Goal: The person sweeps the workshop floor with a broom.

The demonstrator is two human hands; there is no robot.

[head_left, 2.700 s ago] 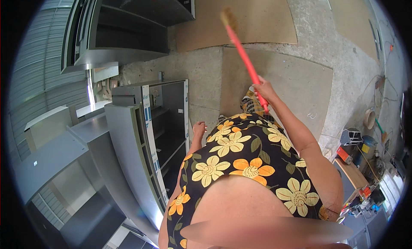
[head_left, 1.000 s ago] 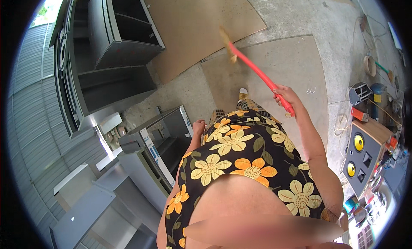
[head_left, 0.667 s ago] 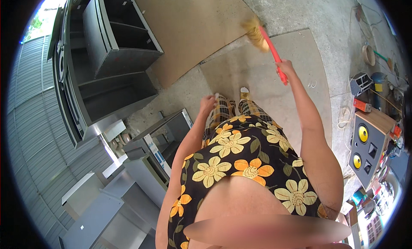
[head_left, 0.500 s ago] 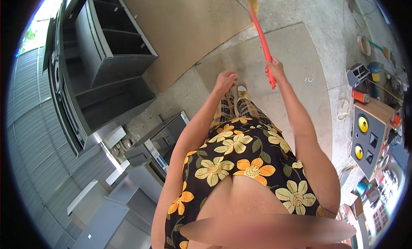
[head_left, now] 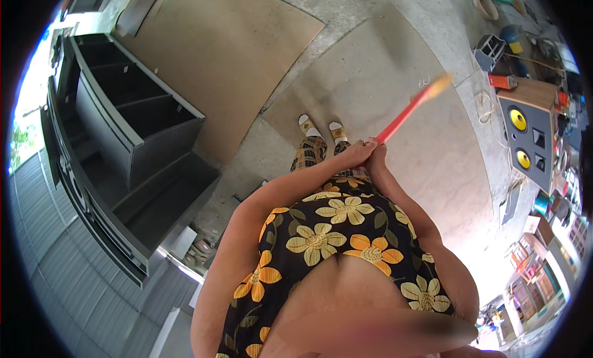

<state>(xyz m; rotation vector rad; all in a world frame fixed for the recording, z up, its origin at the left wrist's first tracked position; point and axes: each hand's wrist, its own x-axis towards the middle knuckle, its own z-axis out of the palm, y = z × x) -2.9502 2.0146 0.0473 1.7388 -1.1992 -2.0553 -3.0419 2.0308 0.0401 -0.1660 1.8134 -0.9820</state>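
A broom with a long red handle (head_left: 404, 116) and straw-coloured bristles (head_left: 437, 87) points away to the far right, its bristle end blurred by motion. My right hand (head_left: 378, 158) is closed round the near end of the handle. Against it, my left hand (head_left: 356, 153) is closed too, with its fingertips meeting the handle in front of my waist. The hands cover the handle's butt end. Beneath the bristles, a large flat brown sheet (head_left: 346, 80) lies on the concrete floor.
On the left stands a big dark cabinet with open compartments (head_left: 160, 123). Another brown board (head_left: 241, 43) lies beyond it. A speaker with yellow cones (head_left: 528, 136), a white coiled cord (head_left: 485, 108) and a grey slatted frame (head_left: 490, 52) stand or lie on the right.
The broom has swung from pointing straight ahead to pointing right, its handle nearer my body. My left hand, free before, has come over to the handle beside my right. The view has turned.
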